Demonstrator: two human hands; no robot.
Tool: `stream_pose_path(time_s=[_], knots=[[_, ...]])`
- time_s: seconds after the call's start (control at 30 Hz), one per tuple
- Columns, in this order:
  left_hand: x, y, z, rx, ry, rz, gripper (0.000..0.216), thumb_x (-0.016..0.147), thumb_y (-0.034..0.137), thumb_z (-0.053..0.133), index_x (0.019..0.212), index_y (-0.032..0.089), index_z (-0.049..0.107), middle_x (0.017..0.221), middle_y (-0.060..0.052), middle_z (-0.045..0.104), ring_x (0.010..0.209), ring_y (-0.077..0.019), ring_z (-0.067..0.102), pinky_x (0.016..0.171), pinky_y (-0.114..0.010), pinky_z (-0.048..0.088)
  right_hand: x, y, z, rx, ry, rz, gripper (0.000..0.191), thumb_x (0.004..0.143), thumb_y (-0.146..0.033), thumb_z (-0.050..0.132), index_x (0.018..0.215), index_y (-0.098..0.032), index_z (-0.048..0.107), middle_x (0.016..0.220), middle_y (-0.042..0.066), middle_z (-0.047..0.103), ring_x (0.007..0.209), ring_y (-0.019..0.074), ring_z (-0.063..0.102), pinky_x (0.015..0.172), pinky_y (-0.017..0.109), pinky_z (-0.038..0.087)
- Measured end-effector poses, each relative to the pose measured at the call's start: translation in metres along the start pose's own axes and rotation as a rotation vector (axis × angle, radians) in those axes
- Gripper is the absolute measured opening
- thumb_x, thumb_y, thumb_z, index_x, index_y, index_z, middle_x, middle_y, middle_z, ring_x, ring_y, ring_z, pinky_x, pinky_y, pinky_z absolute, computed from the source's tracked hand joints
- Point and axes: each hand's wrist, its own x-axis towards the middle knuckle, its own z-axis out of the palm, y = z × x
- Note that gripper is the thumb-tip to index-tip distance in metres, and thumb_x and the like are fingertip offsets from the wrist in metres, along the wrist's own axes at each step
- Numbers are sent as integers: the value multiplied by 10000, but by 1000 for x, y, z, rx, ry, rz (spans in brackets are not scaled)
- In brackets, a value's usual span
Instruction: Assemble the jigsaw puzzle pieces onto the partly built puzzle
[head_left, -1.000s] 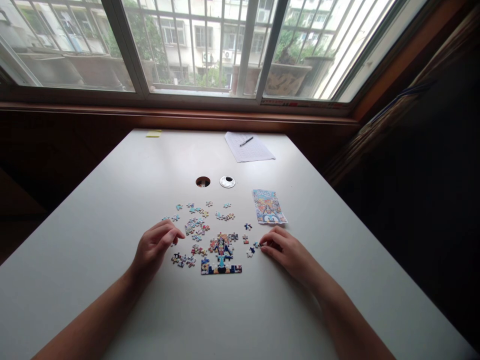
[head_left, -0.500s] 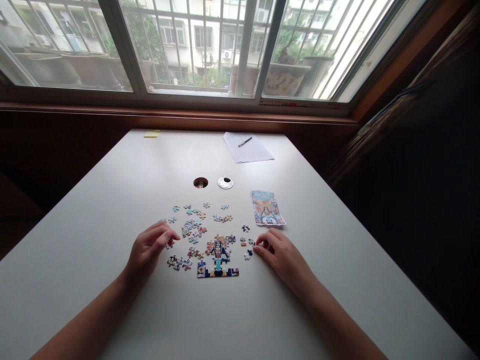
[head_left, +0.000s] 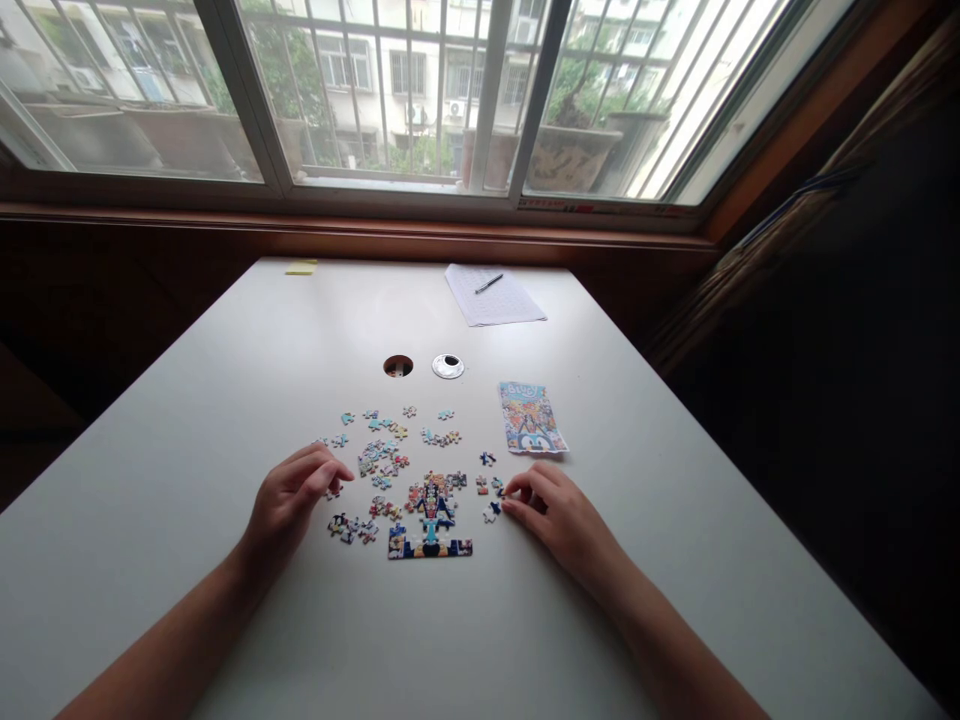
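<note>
My left hand (head_left: 294, 492) rests on the table left of the loose puzzle pieces (head_left: 381, 458), fingers curled and thumb against the index finger. Whatever it may hold is hidden; a piece (head_left: 334, 492) peeks out beside the thumb. On the right, my right hand (head_left: 553, 508) pinches at the edge of a small dark blue-green puzzle piece (head_left: 498, 487), with a few other pieces (head_left: 487, 459) close by. Between the hands lies a partly joined puzzle (head_left: 431, 535), its straight bottom row facing me and a dark-blue figure rising from the middle.
A colourful picture sheet (head_left: 532, 418) lies beyond my right hand. Farther back are a round table hole (head_left: 398, 367), a silver cover (head_left: 448, 367), papers (head_left: 499, 305) with a pen (head_left: 489, 284), and a yellow note (head_left: 301, 268). The barred window (head_left: 405, 90) stands behind the white table (head_left: 337, 640).
The view has shifted slightly, so the table things sit a little farther left. Both hands keep nearly the same pose beside the pieces.
</note>
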Motion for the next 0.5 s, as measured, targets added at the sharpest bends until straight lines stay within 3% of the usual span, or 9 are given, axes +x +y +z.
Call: stream_pose_path(time_s=[0.5], knots=[[0,1,0,30,-37,20,305,986,312,498,793,193,702,759,-25,580,721,-159,535,680,-286,435,0,-2,6,-81,74,-21,141,956,-353,598,1020,-245,661,931,45,599,836,200,613,749,327,512]])
